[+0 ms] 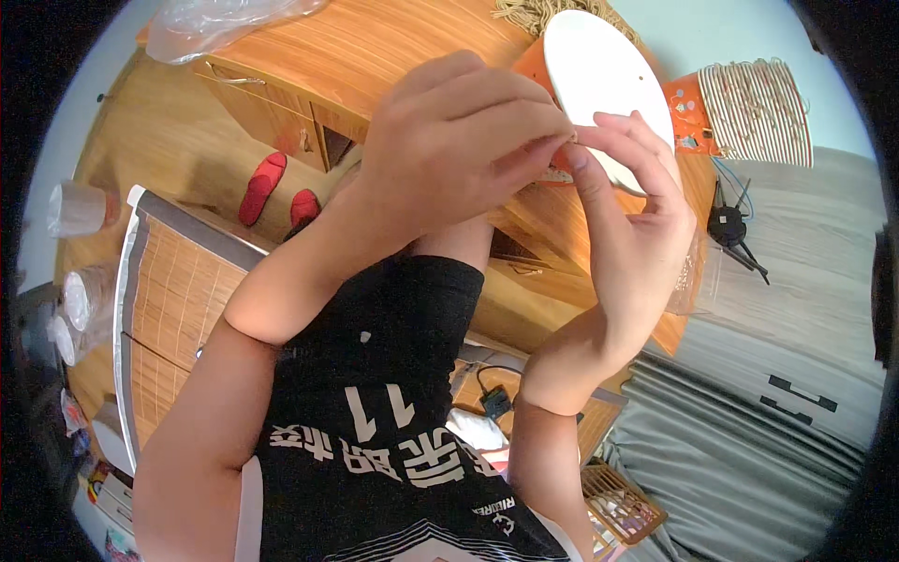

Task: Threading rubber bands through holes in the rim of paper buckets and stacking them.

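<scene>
My left hand (459,140) and my right hand (637,192) meet in front of me above the wooden table. Thumb and fingers of each are pinched close together, fingertips almost touching. Whatever lies between them is too small to make out. Just behind the fingertips stands a white oval disc (599,70) with small holes near its rim, tilted against an orange container (534,66). My right fingers overlap the disc's lower part in this view; I cannot tell whether they touch it.
Tan cords (524,14) lie behind the disc. At right, an orange patterned container (691,112) adjoins a stack of white discs (758,112) hung with cords. A clear plastic bag (211,28) sits at the table's far left. A black router (729,225) is beyond the table's right edge.
</scene>
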Motion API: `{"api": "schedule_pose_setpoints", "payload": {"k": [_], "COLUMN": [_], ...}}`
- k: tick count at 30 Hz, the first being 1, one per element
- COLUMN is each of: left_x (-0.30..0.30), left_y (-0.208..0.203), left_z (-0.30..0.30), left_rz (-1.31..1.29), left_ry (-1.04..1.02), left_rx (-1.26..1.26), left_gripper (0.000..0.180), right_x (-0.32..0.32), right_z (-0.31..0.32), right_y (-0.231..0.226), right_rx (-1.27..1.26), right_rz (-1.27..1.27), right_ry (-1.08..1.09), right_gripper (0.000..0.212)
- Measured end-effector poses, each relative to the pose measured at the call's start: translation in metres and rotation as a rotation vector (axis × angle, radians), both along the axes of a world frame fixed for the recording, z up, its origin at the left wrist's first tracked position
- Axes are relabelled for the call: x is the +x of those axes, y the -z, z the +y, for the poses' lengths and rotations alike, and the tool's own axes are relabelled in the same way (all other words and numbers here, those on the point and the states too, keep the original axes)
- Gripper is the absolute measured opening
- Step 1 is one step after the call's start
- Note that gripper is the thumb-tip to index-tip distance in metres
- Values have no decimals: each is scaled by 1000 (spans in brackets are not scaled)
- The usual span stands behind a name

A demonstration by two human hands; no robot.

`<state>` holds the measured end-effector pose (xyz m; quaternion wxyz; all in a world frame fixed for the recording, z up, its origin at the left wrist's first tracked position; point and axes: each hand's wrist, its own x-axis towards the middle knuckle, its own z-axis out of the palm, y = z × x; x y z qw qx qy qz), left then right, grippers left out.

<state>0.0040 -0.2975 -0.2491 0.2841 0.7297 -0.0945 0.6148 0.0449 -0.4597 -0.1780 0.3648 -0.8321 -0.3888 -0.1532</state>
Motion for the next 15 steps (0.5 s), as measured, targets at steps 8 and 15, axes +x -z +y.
{"api": "schedule_pose_setpoints", "payload": {"k": [8, 15], "left_x": [-12, -15], "left_y": [-13, -19], "left_z": [12, 12], "left_rz": [446, 570], "left_ry": [494, 578], "left_rx": [-384, -521], "left_gripper": [12, 13], "right_x": [-2, -2], "right_z": [1, -2], "right_y": [-2, 8], "right_rx": [-45, -19], "right_rz": [0, -32], "right_ry": [17, 27], "right_gripper": [11, 26]}}
